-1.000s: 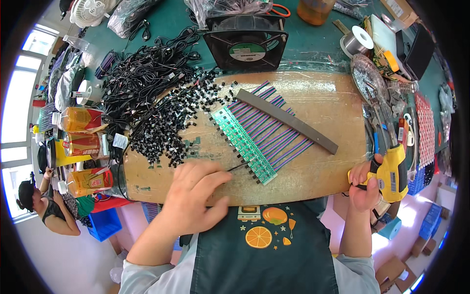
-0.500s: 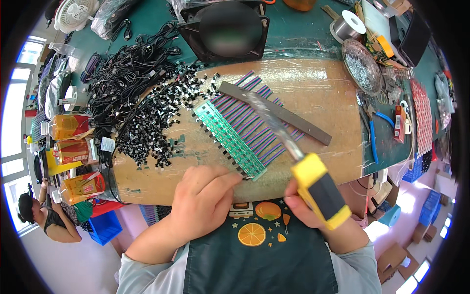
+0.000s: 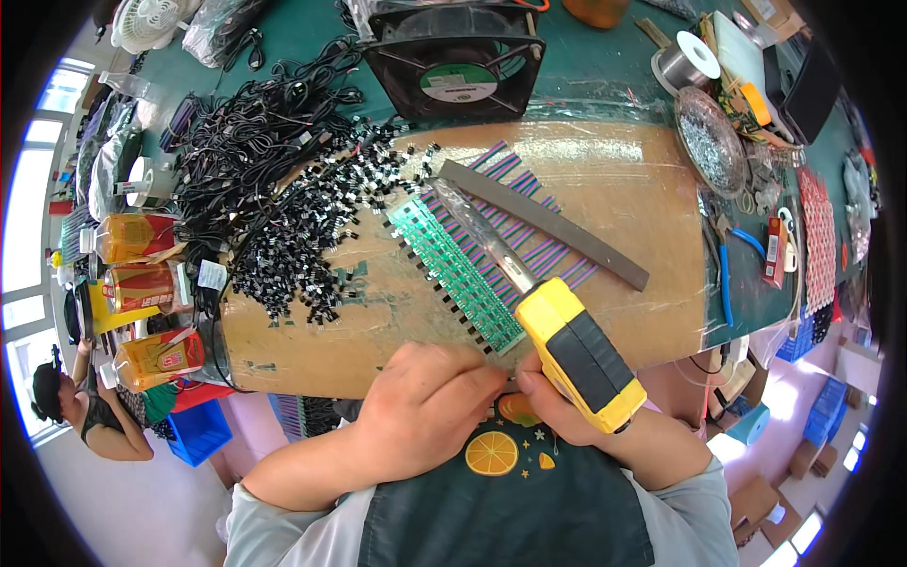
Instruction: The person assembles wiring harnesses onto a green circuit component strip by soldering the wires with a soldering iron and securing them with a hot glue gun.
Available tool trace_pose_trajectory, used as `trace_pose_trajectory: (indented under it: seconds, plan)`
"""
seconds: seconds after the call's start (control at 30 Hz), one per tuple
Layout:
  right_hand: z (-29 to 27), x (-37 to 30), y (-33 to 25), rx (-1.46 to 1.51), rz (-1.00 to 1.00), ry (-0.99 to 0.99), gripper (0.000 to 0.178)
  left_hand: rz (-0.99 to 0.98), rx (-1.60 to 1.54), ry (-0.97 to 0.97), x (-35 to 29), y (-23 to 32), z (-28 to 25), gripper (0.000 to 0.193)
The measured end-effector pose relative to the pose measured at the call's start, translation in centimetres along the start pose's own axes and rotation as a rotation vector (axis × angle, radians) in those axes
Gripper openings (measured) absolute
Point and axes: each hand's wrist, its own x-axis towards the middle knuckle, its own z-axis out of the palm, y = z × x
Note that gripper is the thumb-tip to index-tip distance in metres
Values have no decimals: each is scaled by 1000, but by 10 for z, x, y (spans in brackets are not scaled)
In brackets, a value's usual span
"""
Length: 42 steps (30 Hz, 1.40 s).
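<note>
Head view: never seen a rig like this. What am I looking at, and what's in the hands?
No robot here: these are a person's two bare hands. The picture comes from the left of two fisheye cameras worn on the head, looking down, so straight edges bend near the rim.

The right hand holds a yellow-and-black tool with a long metal shaft. The left hand is closed near the lower end of a green circuit board strip; whether it holds anything is hidden.

On the brown work surface, a dark bar lies across striped wires. To the left is a heap of small black connectors; a black fan stands at the back.
</note>
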Motion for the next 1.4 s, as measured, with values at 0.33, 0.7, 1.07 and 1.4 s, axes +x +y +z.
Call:
trace_pose_trajectory:
  seconds: [0.33, 0.7, 1.07, 1.4]
  plan:
    - [-7, -3, 3, 85, 165, 188, 15, -73, 104, -45, 21, -20, -38, 26]
    - [-20, -1, 18, 383, 157, 31, 28, -221, 233, 72, 60, -79, -62, 18]
    - [-25, 0, 22, 99, 114, 15, 54, -204, 265, 16, 71, -92, -58, 14]
    - [-26, 10, 15, 28, 73, 1, 51, -185, 216, -4, 72, -98, -64, 15]
